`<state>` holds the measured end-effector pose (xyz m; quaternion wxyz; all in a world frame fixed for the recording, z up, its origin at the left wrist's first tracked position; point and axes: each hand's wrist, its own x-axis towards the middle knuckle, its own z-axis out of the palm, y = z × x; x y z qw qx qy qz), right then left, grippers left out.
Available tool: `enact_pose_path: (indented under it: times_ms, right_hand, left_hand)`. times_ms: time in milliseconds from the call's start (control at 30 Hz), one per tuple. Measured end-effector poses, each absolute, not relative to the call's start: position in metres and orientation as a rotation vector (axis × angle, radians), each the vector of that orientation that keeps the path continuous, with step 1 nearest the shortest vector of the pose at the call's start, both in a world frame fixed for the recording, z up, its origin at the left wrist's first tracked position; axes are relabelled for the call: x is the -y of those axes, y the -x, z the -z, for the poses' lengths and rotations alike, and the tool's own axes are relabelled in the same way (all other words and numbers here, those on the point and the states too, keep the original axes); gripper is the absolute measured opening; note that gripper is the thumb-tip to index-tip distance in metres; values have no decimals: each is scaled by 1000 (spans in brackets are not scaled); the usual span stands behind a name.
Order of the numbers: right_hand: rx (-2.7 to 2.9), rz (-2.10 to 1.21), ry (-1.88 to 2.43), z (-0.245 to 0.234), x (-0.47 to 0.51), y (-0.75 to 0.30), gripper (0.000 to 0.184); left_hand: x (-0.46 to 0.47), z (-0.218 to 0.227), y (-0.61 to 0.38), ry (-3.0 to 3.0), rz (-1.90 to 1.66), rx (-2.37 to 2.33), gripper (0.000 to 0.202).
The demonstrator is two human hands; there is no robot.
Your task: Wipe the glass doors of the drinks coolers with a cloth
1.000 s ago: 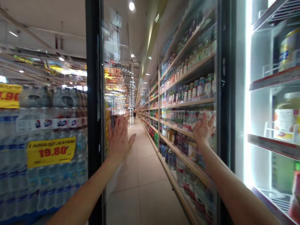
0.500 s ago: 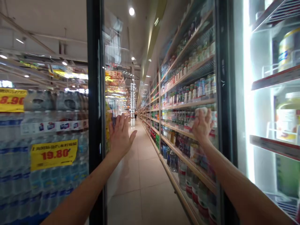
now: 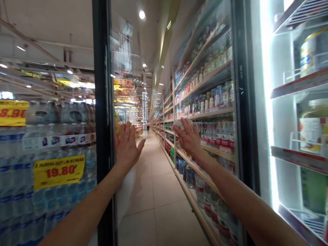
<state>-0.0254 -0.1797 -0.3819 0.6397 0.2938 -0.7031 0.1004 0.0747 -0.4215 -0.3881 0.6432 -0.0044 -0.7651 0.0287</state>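
Note:
A glass door with a black frame [image 3: 101, 102] stands in front of me, and an aisle shows through its pane. My left hand [image 3: 127, 145] lies flat near the left edge of the glass, fingers spread, holding nothing. Around the middle of the pane, my right hand [image 3: 189, 138] presses a crumpled white cloth [image 3: 178, 124] to the glass. Most of that cloth is hidden behind the fingers and palm.
At right, a lit cooler has shelves [image 3: 298, 159] with bottles [image 3: 311, 133]. Stacked water bottles [image 3: 58, 201] with yellow price signs [image 3: 58, 171] fill the left. Shelves of drinks [image 3: 215, 133] line the aisle floor [image 3: 151, 191]; a distant person [image 3: 148, 125] stands there.
My right hand has slid left across the glass with the white cloth, from near the right frame to the middle. My left hand stays on the pane at nearly the same spot.

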Motion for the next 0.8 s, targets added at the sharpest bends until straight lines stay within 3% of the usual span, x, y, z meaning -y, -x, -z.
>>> enact_pose_path:
  times_ms: [200,333,533,800]
  right_hand:
    - [1513,-860,13,348,101,56,51]
    - [1546,-780,-114,341,137,44,48]
    - [1553,-215,-720,374,207,21,45]
    - [1524,-819,-49,330,127,47,50]
  left_hand:
    - [424,389,-79,-15,-32,1752,65]
    - [425,389,-78,-15,-36,1750,66]
    - [428,388,-78,9,-66,1720,67]
    - [430,388,-79,-2,-80,1751,66]
